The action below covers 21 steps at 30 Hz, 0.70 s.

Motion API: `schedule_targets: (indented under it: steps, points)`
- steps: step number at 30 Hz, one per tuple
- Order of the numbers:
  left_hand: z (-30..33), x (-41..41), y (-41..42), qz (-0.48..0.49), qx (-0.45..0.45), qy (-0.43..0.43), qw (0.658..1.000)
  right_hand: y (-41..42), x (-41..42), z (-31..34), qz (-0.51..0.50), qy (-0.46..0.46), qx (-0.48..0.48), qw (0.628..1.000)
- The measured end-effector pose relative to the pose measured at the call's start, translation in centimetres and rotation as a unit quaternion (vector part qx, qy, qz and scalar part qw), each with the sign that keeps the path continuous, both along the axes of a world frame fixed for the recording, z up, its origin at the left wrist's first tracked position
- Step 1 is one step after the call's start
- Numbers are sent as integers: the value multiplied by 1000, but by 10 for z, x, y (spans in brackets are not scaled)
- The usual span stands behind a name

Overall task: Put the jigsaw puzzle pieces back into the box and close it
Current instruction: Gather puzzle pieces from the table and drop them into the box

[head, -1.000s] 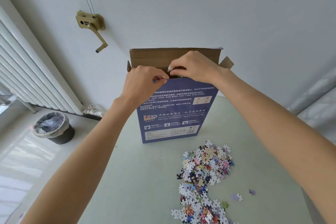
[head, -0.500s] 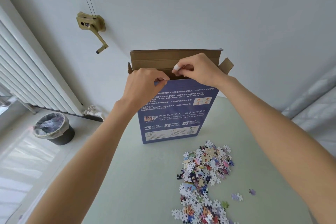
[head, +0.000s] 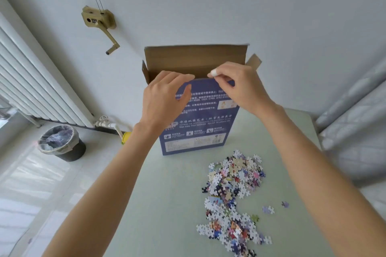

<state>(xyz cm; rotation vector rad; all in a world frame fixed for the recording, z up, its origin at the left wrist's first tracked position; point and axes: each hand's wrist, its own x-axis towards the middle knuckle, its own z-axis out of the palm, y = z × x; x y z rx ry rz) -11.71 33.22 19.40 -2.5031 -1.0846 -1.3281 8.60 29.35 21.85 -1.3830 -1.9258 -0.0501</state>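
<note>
The blue puzzle box stands upright at the far side of the table, its brown top flap raised and the mouth open. My left hand lies against the top of the box's front, fingers stretched to the rim and thumb on the blue face. At the same rim my right hand has its fingers curled, pinching something small and white at its fingertips. A heap of loose puzzle pieces lies on the table in front of the box, with a few stray pieces to its right.
The pale green table ends at the wall behind the box. On the floor to the left are a black bin with a liner and a white radiator. A brass crank is fixed on the wall. Grey bedding lies at the right.
My left hand has gone from a pinch to stretched fingers at the box rim. The right hand stays pinched and has shifted slightly right along the rim.
</note>
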Motion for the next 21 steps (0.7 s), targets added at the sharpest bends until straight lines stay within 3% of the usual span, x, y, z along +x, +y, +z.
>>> schedule_targets:
  steps: [3,5,8,10,13,15,18,21]
  points:
    - [-30,8,-33,-61,26,-54,996,-60,5,-46,-66,30,16,997]
    - [-60,17,-53,-121,3,-50,991,-97,13,-91,-115,54,-30,991]
    - [-109,27,-71,-169,-60,10,984,-139,25,-150,-162,88,-139,973]
    - [-146,38,-79,-157,-169,70,971,-161,38,-185,-192,101,-229,949]
    - [-200,55,-85,-90,-407,166,894,-179,60,-224,-230,99,-346,904]
    - [-228,68,-88,-42,-505,204,838,-181,76,-243,-230,74,-409,880]
    - [-257,89,-85,1,-558,255,790,-166,98,-264,-218,37,-474,852]
    - [-275,103,-82,7,-558,285,779,-136,115,-278,-222,23,-490,843]
